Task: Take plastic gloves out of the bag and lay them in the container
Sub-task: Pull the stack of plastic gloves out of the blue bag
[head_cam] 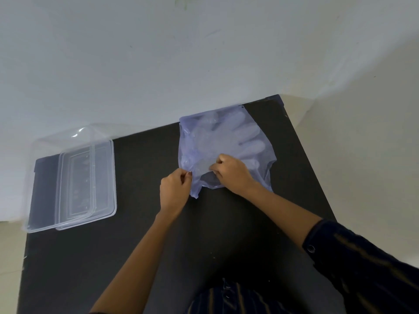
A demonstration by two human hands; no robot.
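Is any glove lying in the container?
No, the clear container holds no glove; the gloves sit inside the bag.

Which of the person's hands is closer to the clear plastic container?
The left. The left hand pinches the near edge of the bag, on the side facing the container, with bare table between them. The right hand is at the bag's opening, farther from the container.

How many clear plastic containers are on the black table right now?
1. The clear rectangular plastic container sits at the table's left edge, with what looks like its clear lid lying in it. Away to its right lies the bluish plastic bag of gloves.
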